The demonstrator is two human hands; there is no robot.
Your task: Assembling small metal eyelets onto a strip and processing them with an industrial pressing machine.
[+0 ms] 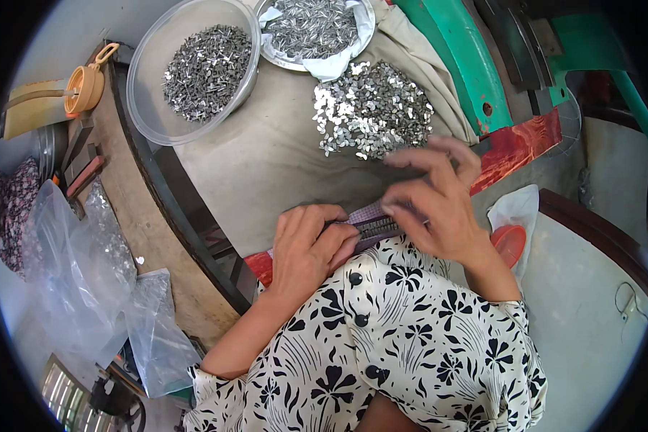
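My left hand is closed around the left end of a narrow dark strip, held near my lap at the table's front edge. A row of small metal pieces lines the strip, with purplish checked cloth beside it. Over its right end is my right hand, thumb and index tips together in a pinch; what lies between them is too small to make out. Its other fingers are raised and slightly blurred. Just beyond that hand spreads a loose pile of small, flat, shiny metal pieces on the grey cloth-covered table.
A clear plastic tub of small dark metal pieces stands far left, beside a metal bowl of slim silvery pieces. Green machine parts border the right. Plastic bags hang at left; a red oval dish sits at right.
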